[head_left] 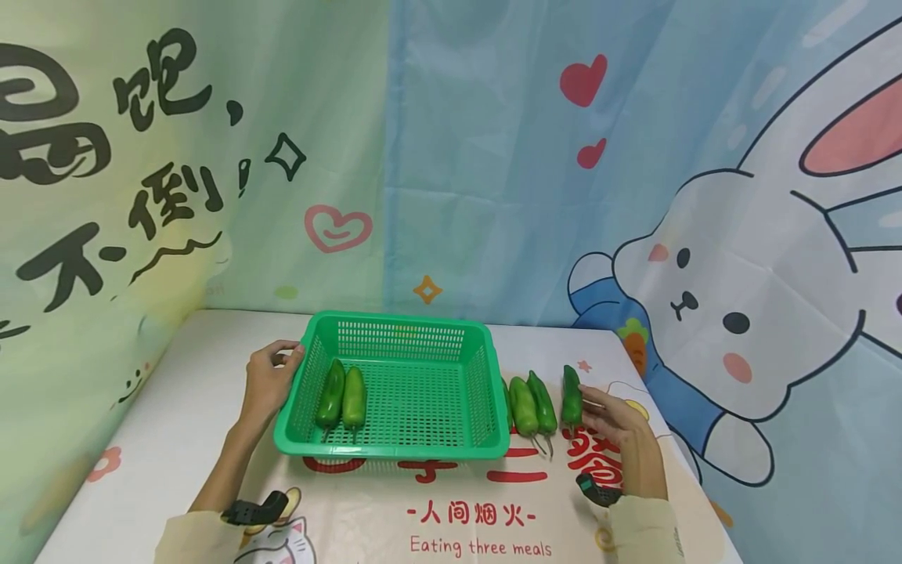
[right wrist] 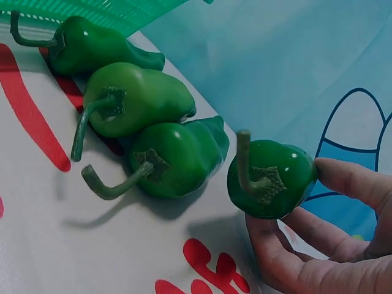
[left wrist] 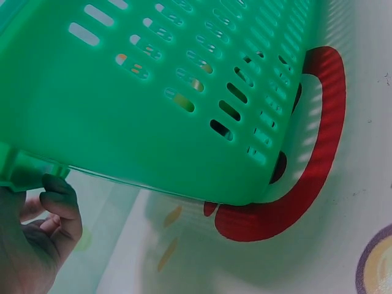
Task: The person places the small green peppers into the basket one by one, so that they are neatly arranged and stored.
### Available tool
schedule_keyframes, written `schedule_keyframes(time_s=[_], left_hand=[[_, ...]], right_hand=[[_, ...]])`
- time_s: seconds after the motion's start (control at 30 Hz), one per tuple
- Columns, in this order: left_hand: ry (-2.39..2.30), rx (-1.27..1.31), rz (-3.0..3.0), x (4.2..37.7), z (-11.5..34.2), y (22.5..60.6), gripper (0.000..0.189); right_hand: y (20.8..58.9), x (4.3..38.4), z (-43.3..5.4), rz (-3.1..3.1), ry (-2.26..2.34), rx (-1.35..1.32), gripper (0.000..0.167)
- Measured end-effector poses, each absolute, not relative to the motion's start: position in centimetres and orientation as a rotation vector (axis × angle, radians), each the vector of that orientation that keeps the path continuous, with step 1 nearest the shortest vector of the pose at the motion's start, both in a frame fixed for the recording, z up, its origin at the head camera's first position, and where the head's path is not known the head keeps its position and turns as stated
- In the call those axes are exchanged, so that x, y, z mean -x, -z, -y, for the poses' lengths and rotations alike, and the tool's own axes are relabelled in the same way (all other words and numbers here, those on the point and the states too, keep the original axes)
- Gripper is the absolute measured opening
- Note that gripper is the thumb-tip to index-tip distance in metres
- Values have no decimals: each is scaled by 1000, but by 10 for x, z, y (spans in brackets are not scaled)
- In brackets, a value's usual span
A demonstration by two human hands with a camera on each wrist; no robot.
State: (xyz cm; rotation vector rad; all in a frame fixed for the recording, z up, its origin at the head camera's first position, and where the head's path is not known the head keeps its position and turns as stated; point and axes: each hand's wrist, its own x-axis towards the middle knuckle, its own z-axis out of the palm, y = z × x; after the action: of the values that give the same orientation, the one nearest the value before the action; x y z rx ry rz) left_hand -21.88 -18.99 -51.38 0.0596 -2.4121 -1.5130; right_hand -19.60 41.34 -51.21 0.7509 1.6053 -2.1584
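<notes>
My left hand grips the left rim of a green perforated plastic basket; the left wrist view shows its fingers curled at the rim. Inside the basket, at its left end, two green peppers lie side by side. To the right of the basket, my right hand pinches a dark green pepper between thumb and fingers, its stem towards the wrist camera. Close by on the table lie a lighter green pepper, a darker one, and a third against the basket, partly hidden in the head view.
A printed cloth with red characters covers the table. Behind it hangs a curtain with cartoon prints, including a rabbit on the right. A dark strap device sits on each wrist.
</notes>
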Motion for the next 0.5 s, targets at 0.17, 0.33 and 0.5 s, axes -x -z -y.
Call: schedule_keyframes(time_s=[0.17, 0.33, 0.5], left_hand=[[1508, -68, 2419, 220, 191, 514, 36], [1507, -75, 2426, 222, 191, 516, 36], [1510, -71, 2422, 222, 191, 517, 36]], right_hand=[[514, 199, -411, -1588, 2160, -744, 36], [515, 199, -410, -1584, 2157, -708, 50], [514, 197, -407, -1561, 2180, -652, 18]])
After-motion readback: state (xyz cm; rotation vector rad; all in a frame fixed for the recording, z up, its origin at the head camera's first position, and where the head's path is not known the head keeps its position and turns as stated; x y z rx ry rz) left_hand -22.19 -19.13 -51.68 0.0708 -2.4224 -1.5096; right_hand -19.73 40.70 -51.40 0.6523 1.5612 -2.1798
